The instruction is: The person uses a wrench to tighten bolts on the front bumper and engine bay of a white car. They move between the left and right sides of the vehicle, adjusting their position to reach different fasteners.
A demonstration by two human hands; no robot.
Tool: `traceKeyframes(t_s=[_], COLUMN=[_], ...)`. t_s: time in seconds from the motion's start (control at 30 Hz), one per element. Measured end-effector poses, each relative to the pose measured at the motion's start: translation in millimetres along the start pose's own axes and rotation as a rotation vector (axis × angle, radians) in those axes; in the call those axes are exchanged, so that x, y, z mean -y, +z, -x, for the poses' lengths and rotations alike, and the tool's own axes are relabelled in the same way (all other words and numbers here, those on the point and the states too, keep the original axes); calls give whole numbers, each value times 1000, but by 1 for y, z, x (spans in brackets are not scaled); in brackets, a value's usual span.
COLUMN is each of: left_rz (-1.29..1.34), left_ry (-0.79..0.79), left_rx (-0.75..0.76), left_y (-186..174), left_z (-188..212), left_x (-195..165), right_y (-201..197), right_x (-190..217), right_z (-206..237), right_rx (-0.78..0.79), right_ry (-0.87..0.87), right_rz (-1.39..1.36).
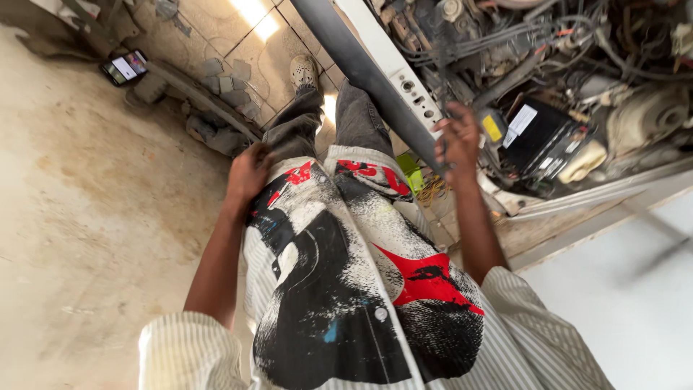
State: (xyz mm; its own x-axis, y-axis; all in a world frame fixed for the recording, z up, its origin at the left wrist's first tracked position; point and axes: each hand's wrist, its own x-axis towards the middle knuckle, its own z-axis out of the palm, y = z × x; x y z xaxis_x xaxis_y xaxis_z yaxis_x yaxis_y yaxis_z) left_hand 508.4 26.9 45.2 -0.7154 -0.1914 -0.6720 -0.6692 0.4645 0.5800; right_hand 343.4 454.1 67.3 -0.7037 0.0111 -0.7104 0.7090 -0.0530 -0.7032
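Grey front rail (375,79) sat gripped in the right hand (458,141) — left hand (249,173) curled empty at the hip — bracing; reaching the battery (545,137) beyond needed a lean.

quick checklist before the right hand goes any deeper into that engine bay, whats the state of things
1. Right hand placed: ok, it rests at the front edge of the engine bay, beside the black battery.
2. Right hand holding a tool: cannot tell, the fingers curl over the edge and hide the palm.
3. Left hand free: ok, it sits at the hip on the printed shirt.
4. Footing: ok, one shoe stands flat on the paved floor.
5. Loose things underfoot: not ok, rubble and a lit phone lie close to the feet.
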Motion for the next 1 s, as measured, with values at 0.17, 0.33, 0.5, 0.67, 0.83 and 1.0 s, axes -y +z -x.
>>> traceKeyframes(t_s=[0.17,0.33,0.5,0.67,0.83,1.0], left_rz=[106,113,29,-89,-88,-134], left_ry=[229,499,502,599,465,479], left_rx=[175,520,518,269,417,452], left_y=[5,48,109,145,149,149], left_z=[-43,-56,-60,-63,-69,-65], left_x=[-99,-179,-210,-200,-180,-170], right_y=[40,57,66,77,78,77], right_x=[-48,-82,-101,-99,-90,-94], right_z=[21,2,-23,-22,2,27], right_rx=[-87,-133,-48,-95,-73,-110], right_ry=[112,97,-73,-71,-30,55], right_rz=[-165,-238,-458,-331,-311,-299])
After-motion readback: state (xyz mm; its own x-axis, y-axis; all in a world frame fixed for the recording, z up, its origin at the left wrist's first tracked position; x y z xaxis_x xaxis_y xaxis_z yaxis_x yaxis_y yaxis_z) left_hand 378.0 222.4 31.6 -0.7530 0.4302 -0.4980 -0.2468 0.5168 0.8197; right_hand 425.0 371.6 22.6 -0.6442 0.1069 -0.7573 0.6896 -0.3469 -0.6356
